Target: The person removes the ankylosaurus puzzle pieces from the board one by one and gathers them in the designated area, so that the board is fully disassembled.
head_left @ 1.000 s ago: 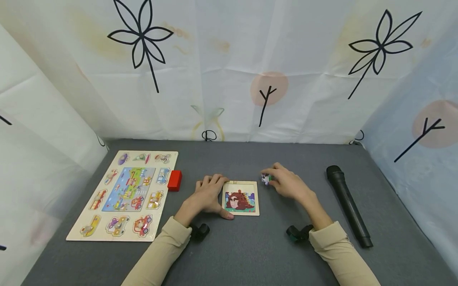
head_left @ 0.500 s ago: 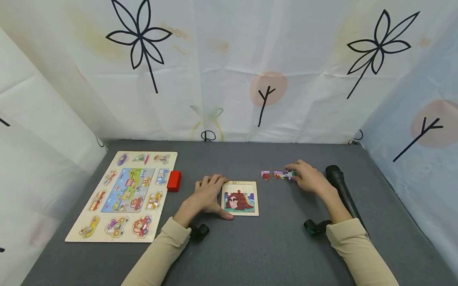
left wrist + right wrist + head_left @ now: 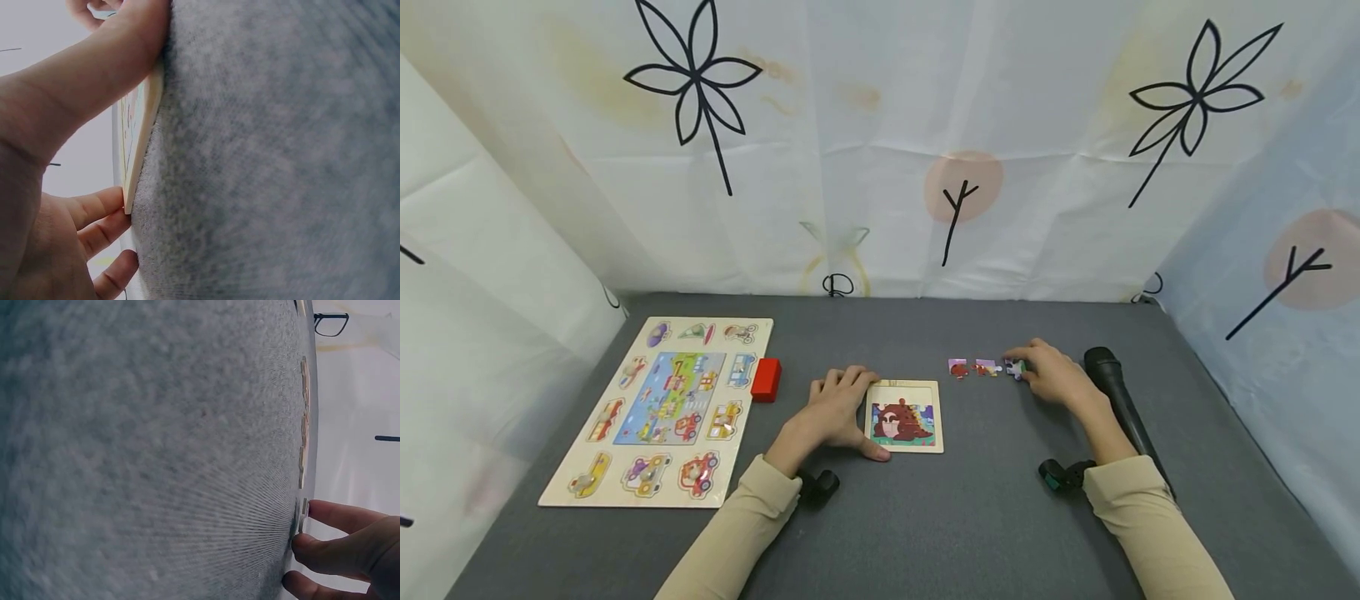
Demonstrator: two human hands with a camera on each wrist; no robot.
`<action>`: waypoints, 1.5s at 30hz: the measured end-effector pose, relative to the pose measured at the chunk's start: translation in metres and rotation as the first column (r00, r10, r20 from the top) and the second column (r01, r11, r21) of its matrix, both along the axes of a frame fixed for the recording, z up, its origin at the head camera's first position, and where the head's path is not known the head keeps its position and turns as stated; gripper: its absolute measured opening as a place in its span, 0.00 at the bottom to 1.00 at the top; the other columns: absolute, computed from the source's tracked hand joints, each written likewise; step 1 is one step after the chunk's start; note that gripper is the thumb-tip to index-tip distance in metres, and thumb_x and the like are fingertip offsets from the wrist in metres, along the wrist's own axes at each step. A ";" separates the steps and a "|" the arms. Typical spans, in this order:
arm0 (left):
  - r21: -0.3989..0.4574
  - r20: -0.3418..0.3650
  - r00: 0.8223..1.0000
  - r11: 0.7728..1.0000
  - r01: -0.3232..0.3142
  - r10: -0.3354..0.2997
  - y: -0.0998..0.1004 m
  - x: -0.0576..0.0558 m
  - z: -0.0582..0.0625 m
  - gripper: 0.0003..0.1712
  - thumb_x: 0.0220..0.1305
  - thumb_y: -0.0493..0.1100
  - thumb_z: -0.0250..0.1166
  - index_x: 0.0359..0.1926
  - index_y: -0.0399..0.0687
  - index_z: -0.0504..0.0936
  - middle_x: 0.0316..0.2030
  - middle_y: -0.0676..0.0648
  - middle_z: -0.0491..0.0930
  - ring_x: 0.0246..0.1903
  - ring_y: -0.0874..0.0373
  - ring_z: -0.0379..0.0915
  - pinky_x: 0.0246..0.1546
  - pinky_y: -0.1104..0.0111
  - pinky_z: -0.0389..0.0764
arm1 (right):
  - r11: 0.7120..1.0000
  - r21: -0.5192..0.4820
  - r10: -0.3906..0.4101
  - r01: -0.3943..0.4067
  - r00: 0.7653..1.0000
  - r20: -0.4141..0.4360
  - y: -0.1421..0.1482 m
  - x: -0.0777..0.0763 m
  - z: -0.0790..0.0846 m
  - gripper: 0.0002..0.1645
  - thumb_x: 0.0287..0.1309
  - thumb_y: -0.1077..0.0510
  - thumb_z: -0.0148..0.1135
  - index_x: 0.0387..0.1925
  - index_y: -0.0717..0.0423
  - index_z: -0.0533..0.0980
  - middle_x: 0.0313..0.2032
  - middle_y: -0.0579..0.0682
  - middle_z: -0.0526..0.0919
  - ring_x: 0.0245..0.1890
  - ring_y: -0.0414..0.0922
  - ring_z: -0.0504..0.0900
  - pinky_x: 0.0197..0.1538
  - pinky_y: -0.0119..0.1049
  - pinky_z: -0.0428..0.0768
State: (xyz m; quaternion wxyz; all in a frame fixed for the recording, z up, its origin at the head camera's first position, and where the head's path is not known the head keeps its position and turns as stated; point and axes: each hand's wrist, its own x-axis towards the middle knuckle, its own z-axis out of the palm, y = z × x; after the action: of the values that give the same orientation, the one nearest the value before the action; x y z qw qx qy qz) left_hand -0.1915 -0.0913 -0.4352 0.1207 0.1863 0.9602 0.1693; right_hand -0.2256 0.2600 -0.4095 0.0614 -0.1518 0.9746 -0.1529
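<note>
Head view, change: the right hand (image 3: 1054, 377) had slid to the right, away from the small puzzle board (image 3: 904, 416), and left three little puzzle pieces in a row on the desk (image 3: 925, 517).
Head view, pieces: the first piece (image 3: 957, 367) and the middle piece (image 3: 984, 367) lay free; the last piece (image 3: 1015, 367) was at the right hand's fingertips, with the fingers bent over it.
Head view, left hand: the left hand (image 3: 833, 410) had stayed put, fingers and thumb around the board's left edge.
Head view, meaning: it looked like the pieces were being spread out beside the board.
Left wrist view: the thumb (image 3: 94, 75) and fingers (image 3: 103, 209) pressed the board's edge (image 3: 139, 144).
Right wrist view: the fingertips (image 3: 334, 515) touched the nearest piece (image 3: 304, 515).
Desk and room: grey felt desk, a big vehicle puzzle (image 3: 662, 408), a red block (image 3: 766, 379), a black microphone (image 3: 1126, 417), white cloth walls with drawn flowers.
</note>
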 end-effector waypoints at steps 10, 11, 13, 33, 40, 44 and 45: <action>-0.005 -0.004 1.000 1.000 -0.001 0.001 0.000 0.000 0.001 0.67 0.32 0.72 0.84 0.73 0.55 0.65 0.73 0.46 0.63 0.66 0.42 0.59 0.61 0.44 0.62 | 1.000 0.012 -0.001 0.001 1.000 0.011 0.000 -0.002 -0.002 0.25 0.66 0.70 0.60 0.64 0.60 0.78 0.51 0.66 0.78 0.41 0.54 0.79 0.35 0.41 0.71; -0.006 -0.003 1.000 1.000 -0.002 0.002 0.000 0.000 0.001 0.67 0.32 0.72 0.84 0.73 0.55 0.65 0.73 0.46 0.63 0.66 0.42 0.59 0.61 0.44 0.62 | 1.000 0.012 -0.002 0.001 1.000 0.012 0.000 -0.002 -0.002 0.25 0.66 0.70 0.60 0.64 0.60 0.77 0.51 0.66 0.78 0.40 0.54 0.79 0.35 0.41 0.71; -0.009 -0.002 1.000 1.000 -0.001 0.001 0.000 0.001 0.001 0.68 0.32 0.72 0.84 0.73 0.55 0.65 0.73 0.46 0.63 0.67 0.41 0.59 0.61 0.44 0.62 | 1.000 0.014 -0.001 0.001 1.000 0.014 0.000 -0.003 -0.002 0.25 0.66 0.70 0.60 0.64 0.60 0.77 0.51 0.66 0.78 0.39 0.53 0.78 0.34 0.40 0.70; -0.002 -0.002 1.000 1.000 0.002 -0.002 0.000 0.001 0.003 0.68 0.32 0.72 0.84 0.74 0.55 0.65 0.73 0.46 0.63 0.67 0.42 0.59 0.61 0.44 0.62 | 0.998 -0.060 -0.019 0.016 0.998 -0.052 -0.007 0.004 0.005 0.24 0.66 0.61 0.64 0.63 0.62 0.78 0.54 0.68 0.79 0.49 0.62 0.81 0.44 0.57 0.79; -0.001 -0.005 1.000 1.000 0.009 -0.009 -0.001 0.001 0.002 0.68 0.33 0.72 0.83 0.74 0.55 0.65 0.73 0.46 0.63 0.67 0.42 0.58 0.61 0.45 0.62 | 0.995 -0.101 -0.025 0.017 0.996 -0.080 -0.031 0.011 0.013 0.24 0.65 0.58 0.65 0.61 0.60 0.79 0.53 0.65 0.80 0.49 0.60 0.82 0.40 0.56 0.81; -0.004 -0.004 1.000 1.000 0.008 -0.008 -0.001 0.001 0.002 0.68 0.33 0.72 0.83 0.74 0.55 0.65 0.73 0.46 0.63 0.67 0.42 0.58 0.61 0.45 0.62 | 0.994 -0.108 -0.009 0.001 0.997 -0.073 -0.049 0.015 0.014 0.24 0.65 0.57 0.67 0.61 0.57 0.80 0.54 0.64 0.81 0.44 0.56 0.83 0.35 0.49 0.80; -0.005 -0.003 1.000 1.000 0.008 -0.008 -0.001 0.001 0.002 0.68 0.33 0.72 0.83 0.74 0.55 0.65 0.73 0.46 0.63 0.68 0.42 0.58 0.61 0.45 0.62 | 0.994 -0.106 0.000 -0.007 0.998 -0.070 -0.053 0.016 0.015 0.24 0.65 0.57 0.67 0.61 0.57 0.80 0.54 0.63 0.81 0.42 0.54 0.82 0.34 0.47 0.79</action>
State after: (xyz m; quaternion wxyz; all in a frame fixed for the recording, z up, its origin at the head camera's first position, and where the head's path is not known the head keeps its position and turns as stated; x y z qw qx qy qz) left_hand -0.1907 -0.0921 -0.4330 0.1202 0.1901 0.9601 0.1661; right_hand -0.2098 0.2073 -0.3950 0.0195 -0.1618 0.9663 -0.1992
